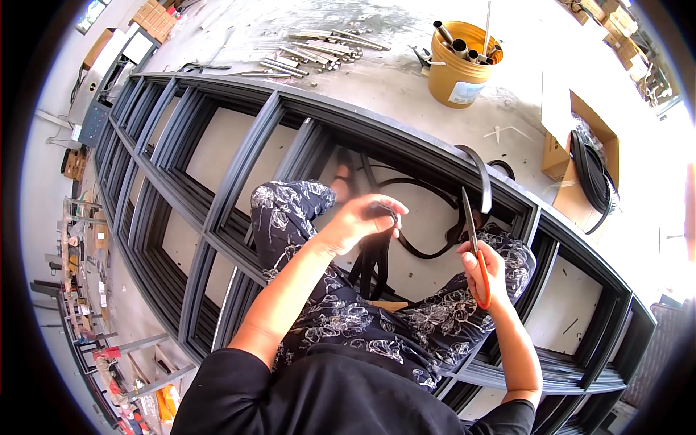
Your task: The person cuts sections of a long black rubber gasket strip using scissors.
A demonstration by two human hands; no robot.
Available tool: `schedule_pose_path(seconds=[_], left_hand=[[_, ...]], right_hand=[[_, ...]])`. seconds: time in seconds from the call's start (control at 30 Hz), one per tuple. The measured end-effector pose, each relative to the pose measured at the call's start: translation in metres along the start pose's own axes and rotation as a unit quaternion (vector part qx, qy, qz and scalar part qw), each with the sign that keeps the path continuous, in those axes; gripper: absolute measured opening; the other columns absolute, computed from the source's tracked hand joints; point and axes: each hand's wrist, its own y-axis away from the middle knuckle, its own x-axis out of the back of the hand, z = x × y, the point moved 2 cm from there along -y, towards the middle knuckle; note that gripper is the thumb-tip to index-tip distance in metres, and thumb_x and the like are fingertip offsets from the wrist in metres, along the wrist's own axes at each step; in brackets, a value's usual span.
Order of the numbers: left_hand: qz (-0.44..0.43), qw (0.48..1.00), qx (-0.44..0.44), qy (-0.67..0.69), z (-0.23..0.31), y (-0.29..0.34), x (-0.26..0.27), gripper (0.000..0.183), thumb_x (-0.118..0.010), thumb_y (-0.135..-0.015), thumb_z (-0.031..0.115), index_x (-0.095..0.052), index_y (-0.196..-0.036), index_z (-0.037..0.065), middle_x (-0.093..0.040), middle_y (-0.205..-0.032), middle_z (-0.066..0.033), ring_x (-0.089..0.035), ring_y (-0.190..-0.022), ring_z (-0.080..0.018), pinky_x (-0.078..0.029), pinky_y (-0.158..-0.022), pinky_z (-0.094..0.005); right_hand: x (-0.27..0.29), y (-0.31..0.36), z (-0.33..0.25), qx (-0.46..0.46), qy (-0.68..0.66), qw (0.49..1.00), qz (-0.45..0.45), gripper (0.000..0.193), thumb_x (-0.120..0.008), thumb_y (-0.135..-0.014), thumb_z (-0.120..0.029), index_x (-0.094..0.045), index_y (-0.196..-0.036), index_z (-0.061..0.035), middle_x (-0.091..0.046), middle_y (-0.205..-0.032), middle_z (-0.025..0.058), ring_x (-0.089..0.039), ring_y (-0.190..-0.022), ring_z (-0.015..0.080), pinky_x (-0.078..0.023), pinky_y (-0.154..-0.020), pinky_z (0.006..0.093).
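My right hand is closed around a pair of scissors with orange handles, the dark blades pointing up and away. In front of my left knee, the fingers of my left hand are curled and pinched on a black rubber strip. Lengths of black rubber strip hang below that hand, and more of it loops across the floor between my legs. A flat piece of dark strip bends over the frame's far rail, beyond the scissors. The two hands are apart.
I sit inside an opening of stacked dark grey metal frames. Beyond lie loose metal tubes and a yellow bucket holding tubes. At right stands a cardboard box with a black coil. A cluttered shelf lines the left.
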Motion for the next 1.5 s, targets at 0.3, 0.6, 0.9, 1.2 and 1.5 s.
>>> schedule_pose_path(seconds=[0.3,0.6,0.9,1.2,1.5], left_hand=[[0.004,0.997,-0.055,0.049,0.016,-0.003,-0.024,0.024,-0.070,-0.088,0.012,-0.061,-0.106,0.000,-0.064,-0.094,-0.0081,-0.064,-0.089,-0.0202,-0.052,-0.083,-0.0332],[0.021,0.986,-0.092,0.137,0.038,-0.018,-0.022,0.037,-0.076,-0.084,0.029,-0.059,-0.106,0.004,-0.062,-0.091,-0.0062,-0.062,-0.087,-0.0195,-0.050,-0.083,-0.0330],[0.040,0.982,-0.063,0.175,0.014,-0.027,-0.023,0.056,-0.081,-0.078,0.029,-0.058,-0.122,0.004,-0.065,-0.103,-0.0063,-0.063,-0.101,-0.0220,-0.050,-0.095,-0.0359],[0.062,0.998,-0.011,0.022,-0.044,-0.021,-0.022,0.037,-0.066,-0.092,0.012,-0.054,-0.126,0.002,-0.065,-0.115,-0.0084,-0.060,-0.112,-0.0191,-0.045,-0.101,-0.0328],[0.114,0.993,-0.001,0.012,-0.049,-0.021,-0.027,0.030,-0.064,-0.094,0.013,-0.055,-0.120,0.001,-0.064,-0.110,-0.0053,-0.060,-0.105,-0.0141,-0.047,-0.096,-0.0296]], right_hand=[[-0.070,-0.035,0.023,0.201,-0.071,0.975,-0.063,0.072,-0.082,-0.078,-0.039,-0.047,-0.130,-0.0031,-0.060,-0.122,0.0146,-0.057,-0.116,0.0249,-0.042,-0.104,0.0410],[-0.096,-0.061,0.038,0.208,0.002,0.978,0.002,0.058,-0.084,-0.075,-0.015,-0.055,-0.123,-0.0026,-0.064,-0.112,0.0077,-0.062,-0.103,0.0172,-0.047,-0.093,0.0308],[-0.105,-0.062,0.070,0.168,-0.129,0.977,-0.018,0.045,-0.082,-0.078,-0.010,-0.055,-0.114,-0.0054,-0.060,-0.093,-0.0027,-0.054,-0.082,0.0063,-0.046,-0.074,0.0230],[-0.097,-0.064,0.068,0.155,-0.191,0.969,0.038,0.040,-0.079,-0.082,-0.010,-0.056,-0.114,-0.0046,-0.063,-0.095,-0.0005,-0.057,-0.085,0.0076,-0.047,-0.079,0.0241],[-0.102,-0.062,0.075,0.136,-0.229,0.963,0.048,0.043,-0.080,-0.080,-0.008,-0.055,-0.115,-0.0048,-0.063,-0.094,-0.0010,-0.058,-0.082,0.0074,-0.048,-0.077,0.0227]])
